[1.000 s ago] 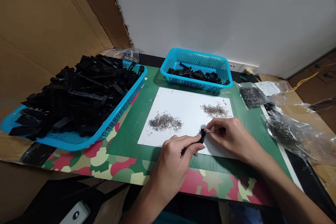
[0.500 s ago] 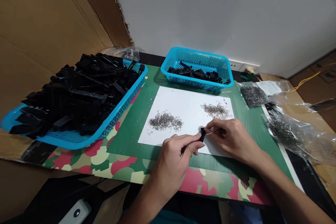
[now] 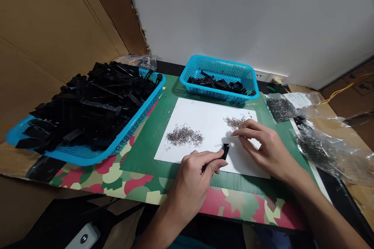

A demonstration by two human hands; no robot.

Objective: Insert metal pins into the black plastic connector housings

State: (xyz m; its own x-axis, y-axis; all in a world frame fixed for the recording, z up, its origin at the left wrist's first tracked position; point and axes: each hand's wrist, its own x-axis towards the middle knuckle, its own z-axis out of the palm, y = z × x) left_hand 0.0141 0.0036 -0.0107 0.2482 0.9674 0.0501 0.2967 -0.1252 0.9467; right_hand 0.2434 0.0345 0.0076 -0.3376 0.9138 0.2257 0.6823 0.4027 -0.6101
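Observation:
My left hand (image 3: 197,171) pinches a small black plastic clip-like part (image 3: 225,151) between thumb and forefinger, its upper end sticking out above the white paper. My right hand (image 3: 264,146) hovers to the right of that part, just in front of the right pile of small bent wire springs (image 3: 234,121). A thin, light metal piece (image 3: 235,136) shows at its fingertips; its full shape is hidden by the fingers. Another pile of wire springs (image 3: 184,135) lies on the left half of the white paper (image 3: 210,118).
At the left, a blue basket (image 3: 117,144) is heaped with black plastic parts (image 3: 87,101). A smaller blue basket (image 3: 217,95) behind the paper holds more black parts. Clear bags of metal pieces (image 3: 280,109) lie at the right, on and beside the green mat (image 3: 140,148).
My right hand has drawn away from the black part, up and to the right toward the right pile. The left hand keeps its grip in nearly the same place.

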